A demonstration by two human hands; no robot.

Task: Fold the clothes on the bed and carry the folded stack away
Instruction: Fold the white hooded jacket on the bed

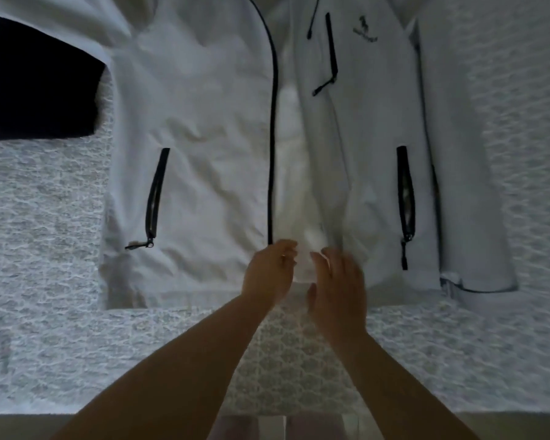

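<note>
2 bare forearms enter from the bottom edge and reach forward over the near edge of the bed (pixel 77 344), which is covered in a pale spread with a raised, lace-like pattern. Below that edge a narrow strip of floor shows, too dim to describe. The left hand (pixel 269 271) sits at the bottom hem of a white jacket (pixel 204 138), right at the lower end of its dark front zipper (pixel 272 138); its fingers are curled at the zipper's end, apparently pinching the edge there, though blur obscures the exact contact. The right hand (pixel 340 281) lies just beside it at the hem of the opposite front panel, fingers extended and slightly bent over the fabric; whether it grasps the cloth or only touches it cannot be told, as motion blur covers the fingertips. The jacket lies flat on the spread, front up, collar away from the camera, its 2 front panels parted to show a lighter lining between them. It carries 2 dark slanted hip-pocket zippers (pixel 154 198), 1 on each panel, a chest-pocket zipper (pixel 331 52) and a small dark logo (pixel 364 28) near the top right. 1 sleeve lies along the jacket's right side, cuff toward the camera. A dark garment (pixel 35 90) lies on the bed at upper left, beside the jacket's other sleeve.
</note>
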